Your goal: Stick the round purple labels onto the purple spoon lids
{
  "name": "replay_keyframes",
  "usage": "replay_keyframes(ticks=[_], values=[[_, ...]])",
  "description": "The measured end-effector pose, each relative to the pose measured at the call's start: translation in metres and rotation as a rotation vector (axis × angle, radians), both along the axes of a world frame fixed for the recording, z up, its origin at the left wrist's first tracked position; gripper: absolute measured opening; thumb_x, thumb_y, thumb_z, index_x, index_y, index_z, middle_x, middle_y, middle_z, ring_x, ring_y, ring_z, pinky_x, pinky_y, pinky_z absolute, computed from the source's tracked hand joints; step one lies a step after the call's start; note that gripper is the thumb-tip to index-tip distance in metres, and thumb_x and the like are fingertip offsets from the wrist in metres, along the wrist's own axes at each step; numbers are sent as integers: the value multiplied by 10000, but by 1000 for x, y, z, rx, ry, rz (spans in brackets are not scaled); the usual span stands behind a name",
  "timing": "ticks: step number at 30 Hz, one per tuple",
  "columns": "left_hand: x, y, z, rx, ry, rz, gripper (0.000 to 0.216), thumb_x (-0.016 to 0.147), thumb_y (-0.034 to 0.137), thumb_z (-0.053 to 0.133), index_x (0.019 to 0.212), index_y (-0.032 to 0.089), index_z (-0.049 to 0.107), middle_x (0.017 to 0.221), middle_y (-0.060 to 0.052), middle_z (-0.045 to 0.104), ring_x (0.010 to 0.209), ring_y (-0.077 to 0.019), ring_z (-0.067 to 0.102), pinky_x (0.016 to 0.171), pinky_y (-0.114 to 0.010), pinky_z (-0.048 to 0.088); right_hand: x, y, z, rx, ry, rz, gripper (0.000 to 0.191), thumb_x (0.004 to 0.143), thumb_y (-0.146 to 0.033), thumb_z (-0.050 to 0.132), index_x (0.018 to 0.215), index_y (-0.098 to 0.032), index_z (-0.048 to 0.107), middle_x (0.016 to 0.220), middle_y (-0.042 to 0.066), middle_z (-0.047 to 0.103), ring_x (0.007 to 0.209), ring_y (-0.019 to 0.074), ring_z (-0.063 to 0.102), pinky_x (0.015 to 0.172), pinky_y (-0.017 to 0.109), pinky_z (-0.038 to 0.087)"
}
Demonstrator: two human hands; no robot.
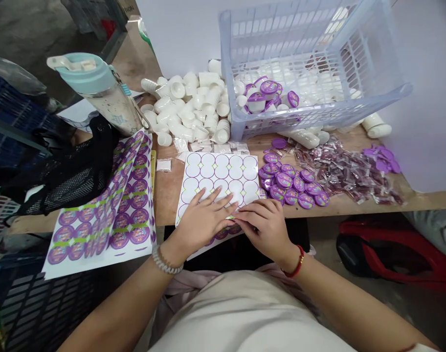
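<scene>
Sticker sheet [219,178] at near table edge, long axis near-to-far, mostly peeled. Left hand [203,220] flat, pinning sheet. Right hand [264,224] just beside, fingertips pinching sticker at near row; purple lids [291,183] right.

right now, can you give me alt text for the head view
Two hands, left hand and right hand, press on a mostly peeled sticker sheet at a wooden table's edge. Purple lids, white cups, a basket and full sticker sheets surround it.
</scene>
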State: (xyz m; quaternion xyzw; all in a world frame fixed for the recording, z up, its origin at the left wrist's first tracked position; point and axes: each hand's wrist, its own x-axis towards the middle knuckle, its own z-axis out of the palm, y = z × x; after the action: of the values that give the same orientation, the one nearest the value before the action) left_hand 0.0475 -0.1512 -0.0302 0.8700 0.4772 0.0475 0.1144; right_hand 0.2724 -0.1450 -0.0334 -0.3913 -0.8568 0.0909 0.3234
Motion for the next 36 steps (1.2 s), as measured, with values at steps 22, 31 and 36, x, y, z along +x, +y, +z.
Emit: replay_keyframes(ticks=[22,31,36], values=[[0,-1,-1,-29,-48,-2,446,1091,436,508,1526,362,570,1635,-1,517,1596,-276,362,1304,-570,254,-4,-10,-11,243,26,-69,138,921,-184,754,933,-319,729,967,-52,822,959,242,634,997,493,390],[-15,8,6,-64,-82,-7,568,1080,566,461,1599,336,475,1682,-37,457,1624,-289,293,1320,-573,204,34,-25,10,171,151,130,218,970,-96,575,974,-294,667,914,-39,813,968,229,678,1085,524,368],[-8,12,7,-2,-62,105,425,1101,407,498,1512,348,586,1624,-3,539,1569,-299,410,1289,-595,294,68,13,25,233,202,-117,206,926,-121,690,995,-305,631,865,-6,761,856,247,700,968,531,468]])
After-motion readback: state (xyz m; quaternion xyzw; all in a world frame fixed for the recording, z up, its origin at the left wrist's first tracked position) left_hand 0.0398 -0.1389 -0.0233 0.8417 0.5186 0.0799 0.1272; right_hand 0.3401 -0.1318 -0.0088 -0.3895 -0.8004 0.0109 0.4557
